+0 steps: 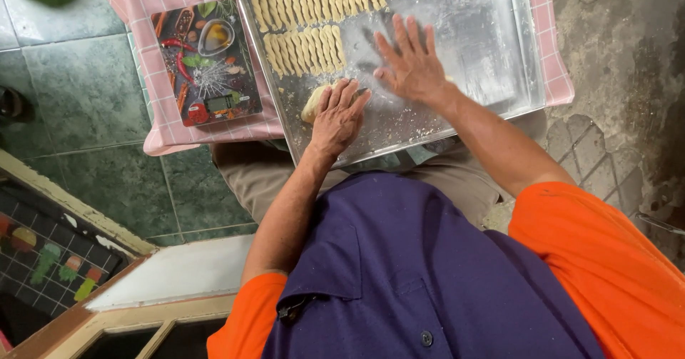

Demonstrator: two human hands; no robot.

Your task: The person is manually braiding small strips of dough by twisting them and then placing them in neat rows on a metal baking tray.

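While resting on the floured metal tray [499, 59], left hand [337, 120] curls over the dough lump [314, 103], fingers together, lump poking out at ten o'clock. Right hand [412, 65] lies spread flat, just beside at two o'clock, holding nothing. Shaped dough strips [314, 2] lined up at twelve.

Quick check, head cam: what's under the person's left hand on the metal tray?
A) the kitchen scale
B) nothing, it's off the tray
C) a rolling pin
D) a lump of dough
D: the left hand rests on a pale lump of dough on the floured metal tray, while the right hand lies flat and open beside it; the kitchen scale sits apart on the pink checked cloth.
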